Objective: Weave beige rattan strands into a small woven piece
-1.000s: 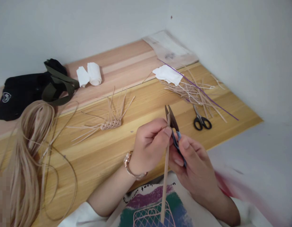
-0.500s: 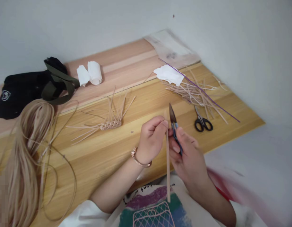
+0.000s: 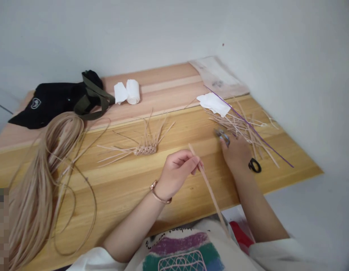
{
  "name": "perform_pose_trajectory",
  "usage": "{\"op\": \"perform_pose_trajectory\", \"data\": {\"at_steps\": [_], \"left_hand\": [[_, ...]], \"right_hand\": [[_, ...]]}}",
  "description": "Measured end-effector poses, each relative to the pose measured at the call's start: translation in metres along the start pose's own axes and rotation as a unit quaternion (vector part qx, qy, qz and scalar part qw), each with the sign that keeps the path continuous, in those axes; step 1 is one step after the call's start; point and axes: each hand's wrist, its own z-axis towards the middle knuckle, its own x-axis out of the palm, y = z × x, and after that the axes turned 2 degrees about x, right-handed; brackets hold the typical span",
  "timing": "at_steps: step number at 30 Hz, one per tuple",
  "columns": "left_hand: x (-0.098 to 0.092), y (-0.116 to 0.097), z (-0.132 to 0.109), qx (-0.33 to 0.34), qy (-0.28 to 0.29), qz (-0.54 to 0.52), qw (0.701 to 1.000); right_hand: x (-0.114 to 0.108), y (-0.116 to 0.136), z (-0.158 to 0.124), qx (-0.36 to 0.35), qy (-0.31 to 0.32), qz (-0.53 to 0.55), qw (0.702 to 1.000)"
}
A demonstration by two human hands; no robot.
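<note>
My left hand (image 3: 180, 169) pinches a flat tan strip (image 3: 209, 188) near its upper end; the strip slants down over my shirt. Further right, my right hand (image 3: 238, 152) is closed on a dark-bladed cutting tool (image 3: 223, 136), low over the table beside the pile of loose strips (image 3: 247, 126). The tool's handles are partly hidden by the fingers. Black-handled scissors (image 3: 255, 165) lie partly covered by my right hand and wrist. A small woven piece (image 3: 146, 150) with strip ends fanning out rests on the table, to the left of and beyond my left hand.
A large bundle of tan strips (image 3: 41, 180) covers the table's left side. Behind it lies a black bag (image 3: 55, 101) with green straps, beside white rolls (image 3: 133, 91). White paper (image 3: 214, 104), a purple strip (image 3: 256, 133) and a plastic bag (image 3: 219, 77) are at the right.
My right hand has moved away from my left hand, forward and right, carrying the cutting tool to the strip pile. The strip in my left hand now slants. The camera view has shifted.
</note>
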Motion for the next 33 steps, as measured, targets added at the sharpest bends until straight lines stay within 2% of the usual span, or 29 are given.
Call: {"op": "perform_pose_trajectory", "data": {"at_steps": [4, 6, 7, 8, 9, 10, 11, 13, 17, 22, 29, 31, 33], "left_hand": [[-0.021, 0.005, -0.008, -0.013, -0.050, 0.050, 0.997], [-0.032, 0.010, -0.012, -0.022, -0.079, 0.080, 0.993], [-0.037, 0.013, -0.014, -0.023, -0.094, 0.093, 0.991], [-0.042, 0.016, -0.016, -0.023, -0.109, 0.102, 0.988], [-0.046, 0.019, -0.018, -0.021, -0.126, 0.108, 0.986], [-0.051, 0.022, -0.020, -0.019, -0.146, 0.111, 0.983], [-0.055, 0.023, -0.021, -0.017, -0.168, 0.111, 0.979], [-0.063, 0.024, -0.023, -0.015, -0.213, 0.111, 0.971], [-0.084, 0.014, -0.023, 0.003, -0.267, 0.110, 0.957], [-0.110, 0.000, -0.024, 0.037, -0.302, 0.120, 0.945], [-0.123, 0.011, -0.036, 0.048, -0.259, 0.254, 0.931], [-0.125, 0.012, -0.038, 0.024, -0.232, 0.275, 0.933], [-0.127, 0.011, -0.040, -0.013, -0.183, 0.264, 0.947]], "right_hand": [[0.004, 0.001, -0.004, -0.023, -0.053, -0.006, 0.998], [-0.002, 0.005, -0.011, -0.059, -0.043, 0.073, 0.995], [-0.007, 0.010, -0.017, -0.086, -0.003, 0.143, 0.986], [-0.012, 0.017, -0.024, -0.116, 0.073, 0.231, 0.963], [-0.017, 0.027, -0.032, -0.145, 0.163, 0.305, 0.927], [-0.022, 0.039, -0.041, -0.174, 0.242, 0.342, 0.891], [-0.027, 0.051, -0.049, -0.201, 0.296, 0.354, 0.864], [-0.032, 0.078, -0.062, -0.247, 0.351, 0.349, 0.833], [-0.032, 0.119, -0.063, -0.320, 0.279, 0.305, 0.853], [-0.017, 0.135, -0.048, -0.400, 0.215, 0.285, 0.844], [0.009, 0.128, -0.060, -0.409, 0.213, 0.269, 0.846], [0.008, 0.127, -0.061, -0.408, 0.213, 0.265, 0.848], [0.005, 0.126, -0.059, -0.418, 0.216, 0.258, 0.844]]}}
